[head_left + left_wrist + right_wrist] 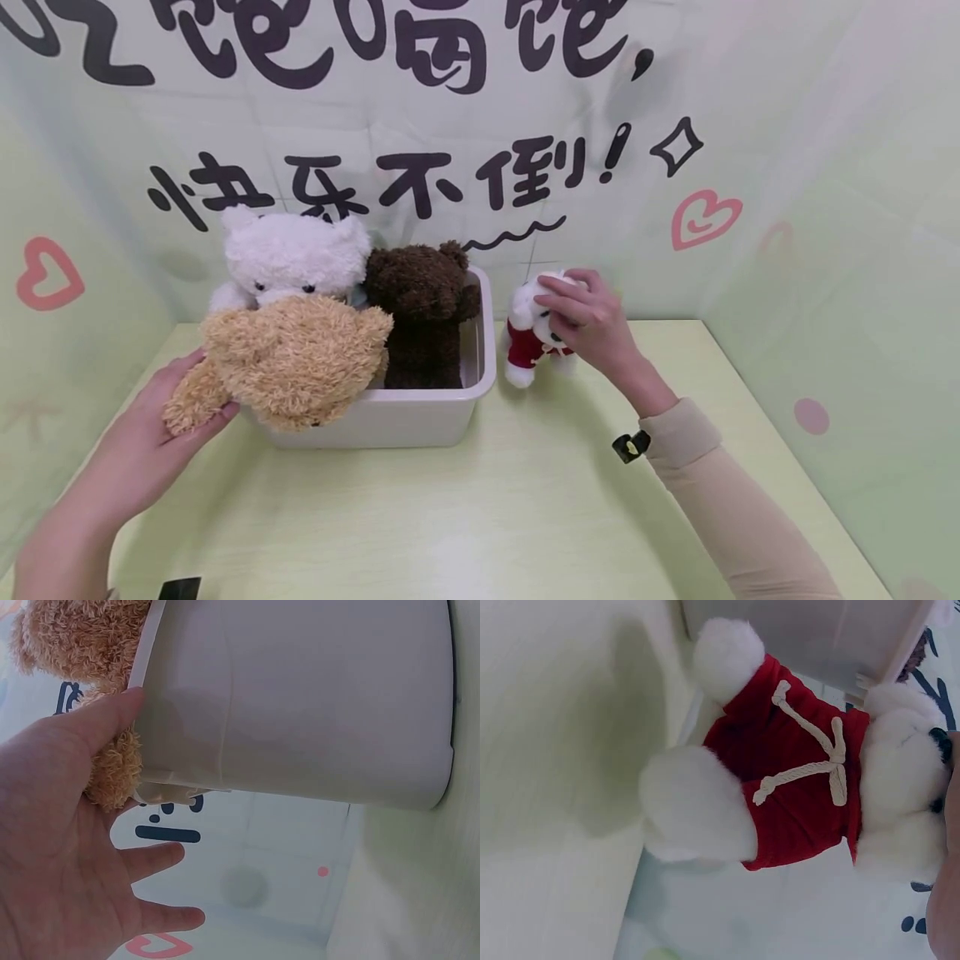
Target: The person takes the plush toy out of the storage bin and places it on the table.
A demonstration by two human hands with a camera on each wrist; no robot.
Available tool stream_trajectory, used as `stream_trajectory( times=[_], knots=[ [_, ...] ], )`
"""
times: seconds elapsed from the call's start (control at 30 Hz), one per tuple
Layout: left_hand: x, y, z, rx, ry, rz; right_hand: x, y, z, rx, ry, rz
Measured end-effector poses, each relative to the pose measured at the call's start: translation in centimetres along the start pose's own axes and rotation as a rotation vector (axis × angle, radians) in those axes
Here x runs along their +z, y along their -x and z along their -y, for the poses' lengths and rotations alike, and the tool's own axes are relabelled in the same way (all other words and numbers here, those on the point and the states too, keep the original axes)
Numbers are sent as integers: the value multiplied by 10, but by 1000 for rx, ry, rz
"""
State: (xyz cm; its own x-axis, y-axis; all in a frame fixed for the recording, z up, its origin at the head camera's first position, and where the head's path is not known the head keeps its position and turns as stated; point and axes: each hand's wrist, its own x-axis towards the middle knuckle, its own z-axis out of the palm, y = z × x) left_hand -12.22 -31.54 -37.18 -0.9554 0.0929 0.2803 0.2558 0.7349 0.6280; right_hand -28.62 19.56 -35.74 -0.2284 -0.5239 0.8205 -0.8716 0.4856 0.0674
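My left hand (153, 437) pinches the arm of a shaggy tan teddy bear (300, 358) between thumb and forefinger, at the left end of a pale plastic bin (405, 421). In the left wrist view the other fingers (169, 915) are spread. The tan bear leans over the bin's front rim, hiding part of a white plush bear (296, 250) behind it. My right hand (596, 321) grips the head of a small white plush dog (802, 765) in a red drawstring sweater, just right of the bin. Its feet are near the tabletop; contact is unclear.
A dark brown plush bear (420, 287) sits upright in the right part of the bin. The bin stands on a light wooden table (480, 508) close to a back wall cloth (450, 117) with large black lettering. Pale green cloth walls flank both sides.
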Motion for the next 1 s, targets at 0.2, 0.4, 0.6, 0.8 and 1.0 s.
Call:
stream_trajectory(
  times=[0.2, 0.4, 0.6, 0.8, 1.0],
  knots=[
    [0, 0, -1, 12, 2, 5, 12, 11, 0, -41, 16, 14],
    [1, 2, -1, 0, -3, 8, 24, 24, 4, -91, 34, -1],
    [1, 1, 0, 12, -4, 1, 33, 32, 10, -109, 67, -7],
    [2, 0, -1, 62, 3, -47, 41, 36, 12, -110, 102, -43],
    [2, 0, 1, 41, -3, -67, 44, 38, 13, -110, 83, -54]
  ],
)
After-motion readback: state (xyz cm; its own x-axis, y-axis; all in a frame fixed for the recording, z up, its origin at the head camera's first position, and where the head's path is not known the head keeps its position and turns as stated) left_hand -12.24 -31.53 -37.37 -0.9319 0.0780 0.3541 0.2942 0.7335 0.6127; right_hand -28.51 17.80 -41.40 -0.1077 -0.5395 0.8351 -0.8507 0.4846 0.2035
